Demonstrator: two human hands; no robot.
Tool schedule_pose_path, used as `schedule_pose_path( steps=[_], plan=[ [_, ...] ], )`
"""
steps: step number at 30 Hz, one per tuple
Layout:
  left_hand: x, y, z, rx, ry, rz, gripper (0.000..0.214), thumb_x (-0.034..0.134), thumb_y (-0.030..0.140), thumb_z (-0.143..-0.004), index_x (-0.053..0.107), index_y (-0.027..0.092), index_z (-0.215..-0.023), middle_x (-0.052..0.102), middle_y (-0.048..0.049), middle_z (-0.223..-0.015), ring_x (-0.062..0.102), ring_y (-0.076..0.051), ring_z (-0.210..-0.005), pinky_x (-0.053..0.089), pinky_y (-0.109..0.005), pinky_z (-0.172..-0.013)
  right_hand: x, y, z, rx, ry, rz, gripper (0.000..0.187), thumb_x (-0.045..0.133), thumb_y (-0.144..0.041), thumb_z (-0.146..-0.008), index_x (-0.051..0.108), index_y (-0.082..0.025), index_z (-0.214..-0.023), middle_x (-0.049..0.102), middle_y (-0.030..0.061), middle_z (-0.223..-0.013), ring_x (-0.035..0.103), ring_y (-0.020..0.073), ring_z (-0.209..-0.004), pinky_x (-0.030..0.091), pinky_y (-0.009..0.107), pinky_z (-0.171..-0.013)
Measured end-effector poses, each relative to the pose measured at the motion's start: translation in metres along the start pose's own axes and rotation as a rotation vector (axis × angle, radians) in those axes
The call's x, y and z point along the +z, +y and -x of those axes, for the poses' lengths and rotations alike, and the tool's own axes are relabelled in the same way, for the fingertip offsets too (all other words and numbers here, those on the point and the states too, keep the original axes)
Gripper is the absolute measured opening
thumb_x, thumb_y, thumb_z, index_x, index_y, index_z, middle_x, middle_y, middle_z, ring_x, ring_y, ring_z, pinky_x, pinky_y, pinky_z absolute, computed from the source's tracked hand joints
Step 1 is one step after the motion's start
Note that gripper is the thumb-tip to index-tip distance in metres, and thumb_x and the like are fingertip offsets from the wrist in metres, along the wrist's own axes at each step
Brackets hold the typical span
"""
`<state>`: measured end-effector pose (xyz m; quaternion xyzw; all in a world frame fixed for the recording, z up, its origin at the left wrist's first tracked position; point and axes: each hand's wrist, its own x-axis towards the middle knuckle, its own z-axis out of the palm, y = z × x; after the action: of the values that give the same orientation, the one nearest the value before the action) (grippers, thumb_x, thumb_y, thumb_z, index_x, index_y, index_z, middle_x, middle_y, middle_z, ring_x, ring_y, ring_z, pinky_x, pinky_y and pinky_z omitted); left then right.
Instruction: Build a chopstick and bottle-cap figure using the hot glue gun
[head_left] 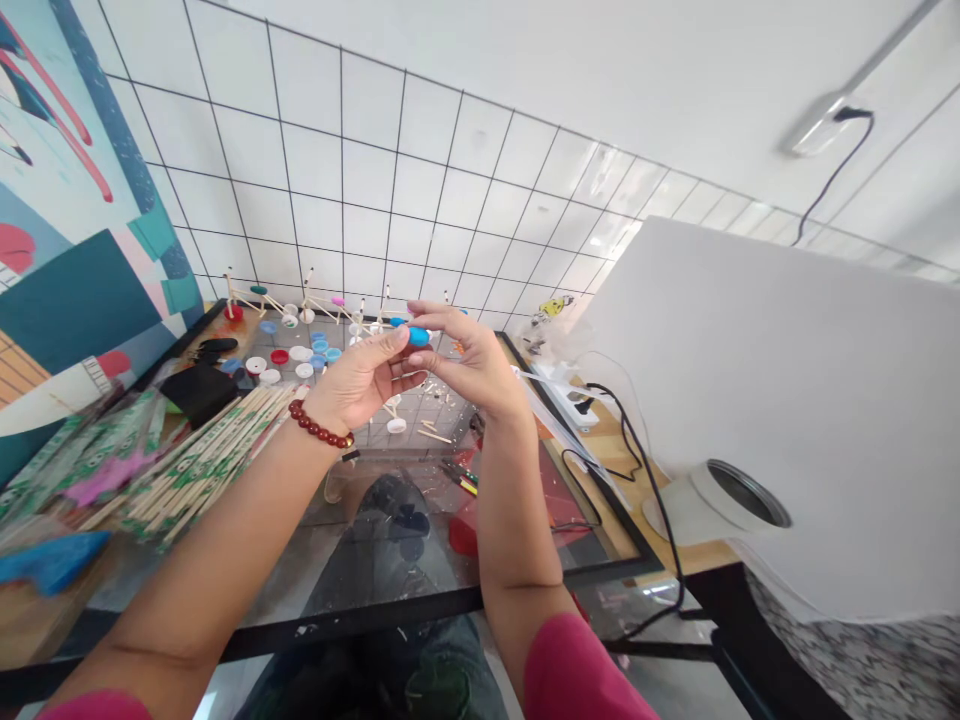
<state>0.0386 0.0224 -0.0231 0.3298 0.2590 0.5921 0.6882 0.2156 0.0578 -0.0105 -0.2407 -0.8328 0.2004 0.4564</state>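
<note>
A: Nearest thing first?

B: My pink sleeves at the bottom edge, then my knees showing through the glass table point(390, 610). Both forearms go up to the middle.

A: Hands?

B: Together, held up over the table. My left hand point(360, 380), the one with the bead bracelet point(321, 428), and my right hand point(465, 365) meet on a blue bottle cap point(418, 337). Left thumb and right fingertips pinch it. There seems to be a thin stick there too, too small to be sure.

A: How far along?

B: Some way in, I'd judge. Finished stick-and-cap frames point(300, 305) stand in a row at the far edge against the wall. Plenty left: loose bottle caps point(296, 358), white, blue and red, lie far left of my hands, and a big heap of wrapped chopsticks point(187, 455) sits near left, mostly unopened. Cut stick bits point(431, 432) lie under my hands.

A: Surface, room?

B: Glass top in a black frame over grey tile. A power strip point(570, 398) with a black cable point(645, 470) lies to the right. A white lamp point(720, 500) sits near right beside a big white board. White tiled wall point(420, 180) with dark grout far, a painted mural point(67, 200) on the left.
</note>
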Motion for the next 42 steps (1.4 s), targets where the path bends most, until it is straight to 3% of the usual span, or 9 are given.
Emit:
schedule_pose_path(
  steps=[6,11,16,19,22,26,30,34,42],
  plan=[
    [0.008,-0.005,0.002,-0.034,0.018,0.059,0.029,0.087,0.045,-0.087,0.074,0.020,-0.082,0.074,-0.0015,-0.078,0.071,-0.016,-0.071,0.062,-0.032,-0.075,0.001,0.000,-0.002,0.009,0.029,0.048,0.014,0.074,-0.031,-0.097,0.081,-0.027,-0.109,0.073,0.0089,-0.145,0.064,0.0251,-0.143,0.048,0.047,-0.124],
    [0.024,-0.024,0.002,-0.102,0.271,0.301,0.035,0.066,0.033,-0.103,0.063,0.019,-0.071,0.070,-0.0022,-0.074,0.069,-0.013,-0.069,0.059,-0.026,-0.072,0.012,0.003,-0.006,0.029,0.013,0.201,0.013,0.071,-0.029,-0.098,0.080,-0.026,-0.107,0.074,0.0115,-0.143,0.066,0.0280,-0.140,0.050,0.049,-0.122],
    [0.015,-0.011,-0.005,0.144,0.347,0.294,0.027,0.067,0.028,-0.102,0.066,0.022,-0.076,0.068,0.0008,-0.069,0.065,-0.011,-0.064,0.057,-0.022,-0.067,0.011,-0.009,-0.003,0.012,-0.016,0.264,0.017,0.071,-0.035,-0.099,0.079,-0.027,-0.112,0.074,0.0093,-0.142,0.065,0.0296,-0.140,0.049,0.050,-0.122],
    [0.004,0.010,-0.004,0.248,0.331,0.262,0.034,0.065,0.033,-0.102,0.061,0.025,-0.070,0.069,-0.0016,-0.070,0.070,-0.018,-0.075,0.061,-0.029,-0.073,-0.009,-0.022,0.001,0.011,0.057,0.273,0.016,0.068,-0.036,-0.100,0.080,-0.028,-0.106,0.077,0.0066,-0.132,0.069,0.0283,-0.132,0.052,0.049,-0.117],
    [-0.002,0.025,0.004,0.308,0.283,0.287,0.039,0.057,0.023,-0.103,0.056,0.026,-0.064,0.069,-0.0012,-0.069,0.070,-0.018,-0.078,0.060,-0.033,-0.076,-0.034,-0.022,0.006,0.069,0.124,0.358,0.016,0.066,-0.030,-0.098,0.082,-0.025,-0.099,0.081,0.0047,-0.108,0.075,0.0249,-0.109,0.058,0.044,-0.104],
    [-0.002,0.034,0.011,0.327,0.168,0.360,0.043,0.052,0.018,-0.105,0.053,0.026,-0.062,0.067,0.0016,-0.064,0.063,-0.014,-0.067,0.056,-0.030,-0.069,-0.052,0.008,0.023,0.230,-0.108,0.516,0.012,0.072,-0.022,-0.089,0.084,-0.022,-0.089,0.082,0.0044,-0.088,0.076,0.0244,-0.087,0.060,0.040,-0.090],
    [0.001,0.041,0.010,0.316,0.204,0.433,0.059,0.050,0.045,-0.110,0.038,0.022,-0.057,0.057,0.0012,-0.058,0.053,-0.011,-0.054,0.049,-0.026,-0.058,-0.049,0.050,0.042,0.580,-0.383,0.802,0.024,0.066,-0.017,-0.091,0.087,-0.021,-0.102,0.086,0.0077,-0.107,0.078,0.0259,-0.105,0.058,0.034,-0.094],
    [0.004,0.046,0.007,0.305,0.316,0.487,0.062,0.034,0.053,-0.114,0.037,0.020,-0.061,0.051,0.0029,-0.057,0.048,-0.008,-0.051,0.043,-0.022,-0.055,-0.038,0.079,0.043,0.780,-0.419,0.956,0.037,0.056,-0.015,-0.099,0.083,-0.018,-0.124,0.081,0.0132,-0.129,0.073,0.0268,-0.125,0.054,0.032,-0.105],
    [0.003,0.052,0.012,0.314,0.331,0.458,0.050,0.031,0.039,-0.114,0.041,0.020,-0.068,0.052,0.0032,-0.060,0.050,-0.008,-0.054,0.043,-0.022,-0.060,-0.008,0.117,0.038,0.881,-0.509,0.915,0.038,0.067,-0.006,-0.087,0.085,-0.020,-0.118,0.080,0.0174,-0.129,0.074,0.0304,-0.124,0.055,0.034,-0.103]
  ],
)
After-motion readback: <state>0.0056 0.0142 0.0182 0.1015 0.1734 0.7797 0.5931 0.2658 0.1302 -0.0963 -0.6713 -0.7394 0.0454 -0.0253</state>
